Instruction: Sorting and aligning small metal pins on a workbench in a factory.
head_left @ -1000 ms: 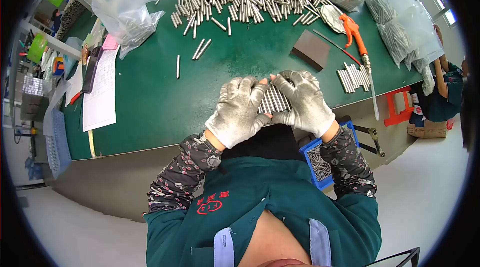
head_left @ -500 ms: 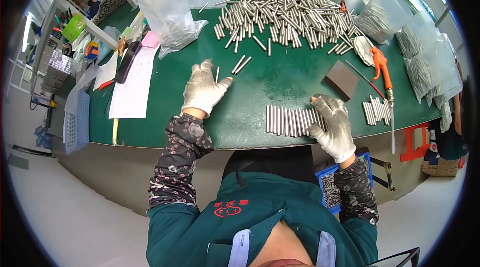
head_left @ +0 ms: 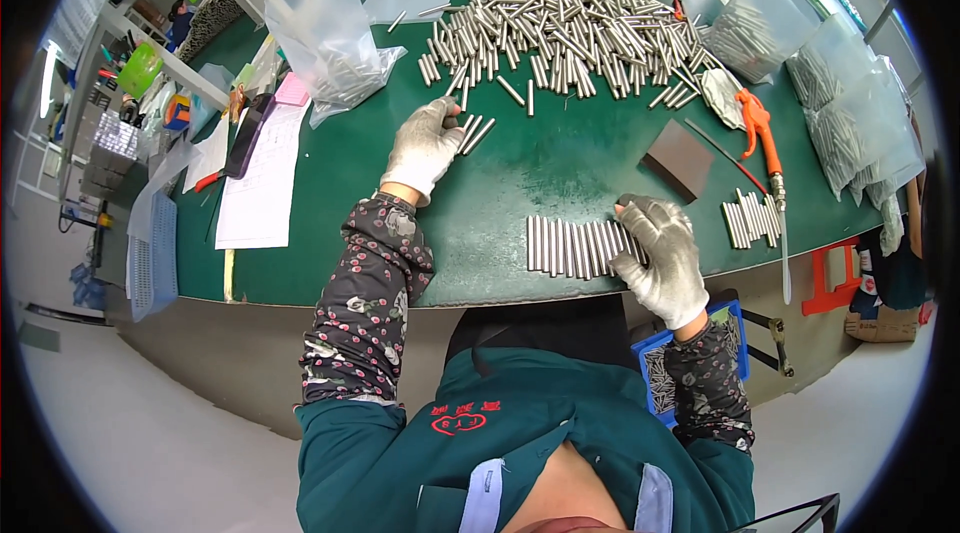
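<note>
My left hand [head_left: 425,148], in a pale glove with greyed fingertips, reaches over the green table beside a few loose metal pins [head_left: 480,137]. Its fingers are bent together, and whatever they hold is hidden. Side by side near the front edge lies a row of short, smooth metal pins [head_left: 570,247]. Around the right end of that row my gloved right hand [head_left: 662,258] is closed, thumb on the near side and fingers on the far side. Behind the hands spreads a large heap of similar pins [head_left: 570,33].
Right of the row are a brown block [head_left: 678,161], an orange air gun [head_left: 762,133] and a smaller pin group [head_left: 752,220]. Bags of pins [head_left: 865,133] line the right edge. Another bag [head_left: 335,53] and paper sheets [head_left: 262,173] lie left. A blue crate [head_left: 660,378] sits below the table.
My left hand has moved away from me and slightly right, up to the loose pins, and its spread fingers have drawn together. My right hand stays at the row's end.
</note>
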`<action>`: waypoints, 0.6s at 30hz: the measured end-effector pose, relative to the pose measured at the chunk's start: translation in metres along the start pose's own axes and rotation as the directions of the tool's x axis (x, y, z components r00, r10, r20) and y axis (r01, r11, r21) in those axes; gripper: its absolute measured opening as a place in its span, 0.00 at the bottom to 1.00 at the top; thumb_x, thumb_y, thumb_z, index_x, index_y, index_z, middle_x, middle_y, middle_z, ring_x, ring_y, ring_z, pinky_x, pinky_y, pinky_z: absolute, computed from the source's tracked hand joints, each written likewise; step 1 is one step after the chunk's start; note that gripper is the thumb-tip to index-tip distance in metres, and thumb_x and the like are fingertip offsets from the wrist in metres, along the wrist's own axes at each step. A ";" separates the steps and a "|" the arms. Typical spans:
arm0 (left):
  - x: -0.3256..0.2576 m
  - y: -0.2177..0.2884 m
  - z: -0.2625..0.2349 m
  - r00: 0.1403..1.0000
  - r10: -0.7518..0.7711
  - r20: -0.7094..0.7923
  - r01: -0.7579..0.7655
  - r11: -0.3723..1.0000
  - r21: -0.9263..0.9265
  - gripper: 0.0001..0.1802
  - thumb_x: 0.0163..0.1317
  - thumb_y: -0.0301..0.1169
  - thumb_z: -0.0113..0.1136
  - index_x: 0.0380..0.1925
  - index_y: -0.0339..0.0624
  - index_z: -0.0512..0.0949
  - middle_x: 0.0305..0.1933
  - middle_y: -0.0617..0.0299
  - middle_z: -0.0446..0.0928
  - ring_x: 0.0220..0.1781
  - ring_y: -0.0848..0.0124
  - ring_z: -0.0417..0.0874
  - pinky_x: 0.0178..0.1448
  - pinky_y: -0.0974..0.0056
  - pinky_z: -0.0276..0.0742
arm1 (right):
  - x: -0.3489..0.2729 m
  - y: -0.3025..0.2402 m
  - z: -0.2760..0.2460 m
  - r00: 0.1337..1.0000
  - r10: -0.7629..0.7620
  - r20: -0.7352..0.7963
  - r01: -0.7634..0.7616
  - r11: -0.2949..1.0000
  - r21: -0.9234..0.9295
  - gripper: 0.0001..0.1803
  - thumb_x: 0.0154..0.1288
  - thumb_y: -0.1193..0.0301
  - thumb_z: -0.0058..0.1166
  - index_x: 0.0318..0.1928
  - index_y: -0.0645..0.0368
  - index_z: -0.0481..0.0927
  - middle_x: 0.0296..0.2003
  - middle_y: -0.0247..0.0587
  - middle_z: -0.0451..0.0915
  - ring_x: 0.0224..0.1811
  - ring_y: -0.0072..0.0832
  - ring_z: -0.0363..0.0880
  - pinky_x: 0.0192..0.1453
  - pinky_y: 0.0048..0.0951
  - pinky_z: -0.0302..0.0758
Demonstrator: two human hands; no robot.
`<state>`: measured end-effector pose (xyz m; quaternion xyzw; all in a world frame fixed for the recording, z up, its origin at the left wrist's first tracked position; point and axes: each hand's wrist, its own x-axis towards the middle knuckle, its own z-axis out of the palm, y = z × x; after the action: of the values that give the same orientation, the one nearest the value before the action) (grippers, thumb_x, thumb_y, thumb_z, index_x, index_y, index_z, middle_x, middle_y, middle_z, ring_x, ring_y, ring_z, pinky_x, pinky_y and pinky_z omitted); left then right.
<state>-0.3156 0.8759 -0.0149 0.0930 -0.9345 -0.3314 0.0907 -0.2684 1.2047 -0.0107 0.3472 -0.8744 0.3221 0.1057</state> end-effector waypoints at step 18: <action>0.014 0.014 -0.014 0.969 -0.072 0.238 0.012 0.969 0.245 0.13 0.55 0.33 0.59 0.42 0.46 0.78 0.46 0.55 0.80 0.49 0.58 0.80 0.52 0.58 0.75 | 0.001 -0.006 -0.001 1.000 -0.008 -0.001 0.008 0.998 -0.063 0.25 0.47 0.60 0.59 0.46 0.60 0.79 0.49 0.51 0.77 0.53 0.48 0.73 0.59 0.47 0.67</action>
<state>-0.3276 0.8744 0.0063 0.0817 -0.9697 -0.2258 -0.0445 -0.2649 1.2014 -0.0060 0.3469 -0.8827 0.2940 0.1185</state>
